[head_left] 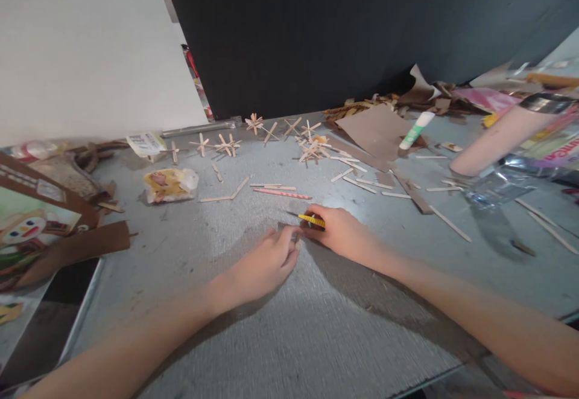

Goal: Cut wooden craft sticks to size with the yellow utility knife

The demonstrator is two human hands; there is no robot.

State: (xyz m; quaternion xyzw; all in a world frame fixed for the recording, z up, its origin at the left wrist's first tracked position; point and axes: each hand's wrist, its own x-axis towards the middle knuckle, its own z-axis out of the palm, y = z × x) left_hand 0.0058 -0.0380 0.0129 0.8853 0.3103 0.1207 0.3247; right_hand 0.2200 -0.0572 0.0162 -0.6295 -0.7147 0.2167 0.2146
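My right hand (339, 230) is closed round a small yellow craft knife (312, 221), whose thin dark blade points left. Close beside it, my left hand (266, 263) rests low over the table with its fingers curled. What those fingers hold, if anything, is hidden. Just beyond the hands lie a red-and-white patterned stick (283, 193) and several plain wooden sticks (217, 198). Farther back stand star-shaped pieces made of crossed wooden sticks (224, 145), with more of them piled at the right (312, 151).
A glue stick (416, 130) leans on brown cardboard (373, 133) at the back right. Near it stands a pink tumbler (506, 136), tilted in view. Loose sticks (359, 185) are scattered right. A small packet (169, 185), a cardboard box (40, 224) and a phone-like dark slab (49, 320) lie left.
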